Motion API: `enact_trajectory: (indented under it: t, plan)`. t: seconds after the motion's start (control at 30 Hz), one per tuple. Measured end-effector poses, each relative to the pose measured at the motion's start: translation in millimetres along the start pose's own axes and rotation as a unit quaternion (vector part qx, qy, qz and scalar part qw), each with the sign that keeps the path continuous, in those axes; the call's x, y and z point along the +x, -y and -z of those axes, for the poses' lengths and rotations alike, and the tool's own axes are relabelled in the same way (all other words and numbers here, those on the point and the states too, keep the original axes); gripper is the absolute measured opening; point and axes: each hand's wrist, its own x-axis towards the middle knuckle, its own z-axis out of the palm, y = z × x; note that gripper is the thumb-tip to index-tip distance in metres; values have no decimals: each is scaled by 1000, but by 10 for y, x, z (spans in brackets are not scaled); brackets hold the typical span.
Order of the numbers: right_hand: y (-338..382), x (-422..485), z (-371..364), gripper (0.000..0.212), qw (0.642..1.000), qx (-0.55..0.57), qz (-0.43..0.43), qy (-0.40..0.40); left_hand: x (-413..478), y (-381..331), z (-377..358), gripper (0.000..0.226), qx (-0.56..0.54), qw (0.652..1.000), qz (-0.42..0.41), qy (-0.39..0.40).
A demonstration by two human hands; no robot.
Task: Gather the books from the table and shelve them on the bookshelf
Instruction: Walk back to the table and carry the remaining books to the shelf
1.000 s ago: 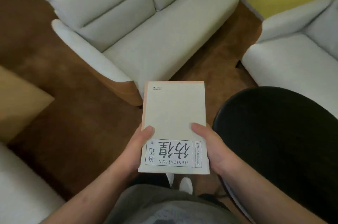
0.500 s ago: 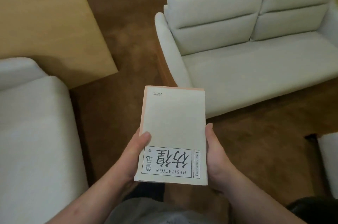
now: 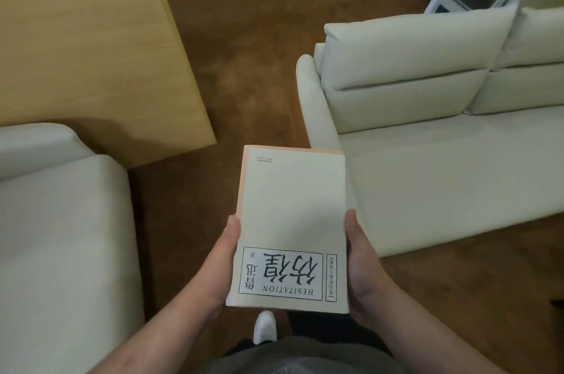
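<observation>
Both hands [image 3: 224, 264] still clasp book [image 3: 293, 221]; sofa [image 3: 427, 135] shifted right.

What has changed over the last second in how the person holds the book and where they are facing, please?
The view swung left: the black round table left the frame, and the wooden cabinet came in. Both thumbs slid to the book edges. Left hand and right hand keep their grip.

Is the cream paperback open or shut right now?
Shut. The cream paperback book shows its whole front cover, title upside down to the camera, no pages spread. The left hand and right hand grip its side edges.
</observation>
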Motion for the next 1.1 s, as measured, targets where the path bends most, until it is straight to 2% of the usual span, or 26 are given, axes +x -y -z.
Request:
enact_trajectory:
  t: [0.23, 0.33, 0.47, 0.6, 0.83, 0.97, 1.1]
  plan:
    - [1000, 1098, -246, 88, 1000, 0, -10, 14, 1017, -972, 25, 66, -24, 998, -6, -58]
    - [1544, 1499, -415, 77, 1000, -16, -5, 15, 1431, -1430, 65, 67, -31, 997, -29, -67]
    - [2222, 1990, -734, 63, 999, -19, 11, 31, 1898, -1969, 168, 71, -96, 991, -24, -91]
    - [2736, 2511, -1102, 61, 999, -23, 0, 38, 2330, -2531, 364, 68, -147, 984, -35, -96]
    - [3529, 3561, -1943, 67, 999, -27, -16, 39, 3315, -3555, 1059, 60, -171, 981, -42, -83]
    - [4012, 4038, -2350, 65, 998, -48, -3, 33, 3807, -4103, 1353, 63, -198, 978, -31, -61]
    - [4500, 4353, -2613, 67, 996, -82, 15, 8, 4282, -4555, 1508, 70, -215, 973, -22, -80]
